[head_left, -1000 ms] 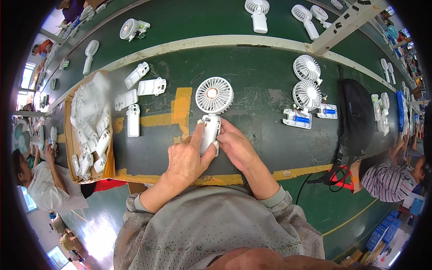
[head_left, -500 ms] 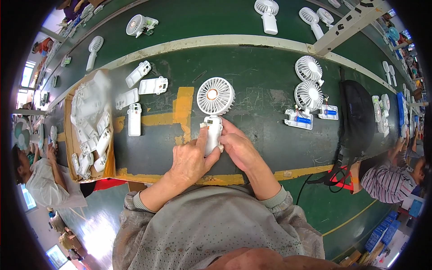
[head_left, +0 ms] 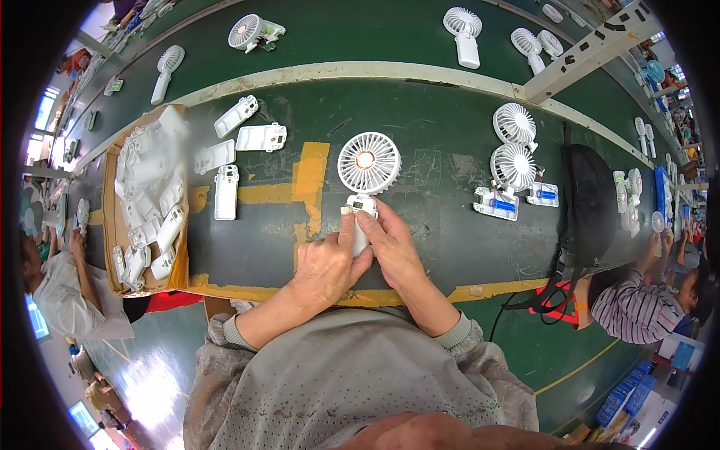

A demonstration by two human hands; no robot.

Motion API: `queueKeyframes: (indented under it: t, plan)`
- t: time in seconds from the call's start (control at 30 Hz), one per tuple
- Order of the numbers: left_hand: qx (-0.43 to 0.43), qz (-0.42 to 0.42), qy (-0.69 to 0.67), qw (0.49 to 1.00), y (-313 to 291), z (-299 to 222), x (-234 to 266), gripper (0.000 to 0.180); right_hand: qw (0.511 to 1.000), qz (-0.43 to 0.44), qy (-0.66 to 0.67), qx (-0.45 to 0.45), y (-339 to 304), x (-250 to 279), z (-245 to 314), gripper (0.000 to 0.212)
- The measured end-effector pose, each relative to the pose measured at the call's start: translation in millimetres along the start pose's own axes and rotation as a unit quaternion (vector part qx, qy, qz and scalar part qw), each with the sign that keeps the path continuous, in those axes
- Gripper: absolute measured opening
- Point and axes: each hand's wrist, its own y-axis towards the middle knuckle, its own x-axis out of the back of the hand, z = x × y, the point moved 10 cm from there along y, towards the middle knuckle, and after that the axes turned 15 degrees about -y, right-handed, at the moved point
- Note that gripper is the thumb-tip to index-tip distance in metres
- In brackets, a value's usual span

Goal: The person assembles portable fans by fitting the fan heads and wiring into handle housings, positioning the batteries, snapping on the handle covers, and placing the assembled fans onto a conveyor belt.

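Observation:
A white handheld fan [head_left: 368, 163] lies face up in front of me, its round grille pointing away and its handle toward my body. My left hand [head_left: 325, 268] grips the handle from the left, index finger near its upper end and thumb lower down. From the right, my right hand [head_left: 395, 247] is closed round the same handle, its thumb pressing on the upper part just below a small dark window. My fingers cover most of the handle. Off to the left lie several loose white handle shells, one of them an upright shell [head_left: 226, 193].
A cardboard box [head_left: 182, 281] of white shells stands at the left. Two opened fans [head_left: 514, 166] with blue batteries lie to the right, beside a black bag [head_left: 589, 199]. Beyond a pale rail [head_left: 337, 71], more fans lie on a green belt [head_left: 360, 34]. Co-workers sit at both sides.
My right hand has shifted up the handle, its thumb now pressing near the top. The fan sits slightly farther right in view. Fans on the belt have moved rightward.

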Motion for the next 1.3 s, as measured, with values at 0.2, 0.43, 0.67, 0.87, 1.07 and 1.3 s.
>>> queueKeyframes:
  t: [0.2,0.43,0.67,0.87,1.07,1.3]
  plan:
    - [0.006,-0.017,-0.061,0.998,-2.5,11.5,3.0,0.06,0.998,0.019,0.066,0.003,3.1,7.3,-8.6,0.034]
    - [0.235,0.168,-0.471,0.834,-3.4,49.5,-44.2,0.033,0.99,0.041,0.131,0.044,-3.6,3.4,15.8,0.037]
    - [0.068,0.061,-0.362,0.928,4.4,25.3,-13.9,0.03,0.99,0.013,0.128,0.052,-13.1,5.0,24.5,0.04]
    - [0.042,0.067,-0.325,0.943,8.8,22.6,-15.9,0.027,0.986,-0.016,0.161,0.046,-8.1,11.8,17.5,0.034]
    - [0.179,0.144,-0.514,0.827,17.7,44.0,-45.3,0.03,0.997,-0.003,0.078,0.023,13.3,15.4,13.8,0.035]
    - [0.165,0.173,-0.638,0.732,61.6,41.3,-48.3,0.029,0.992,-0.063,-0.039,0.102,10.1,51.6,36.0,0.041]
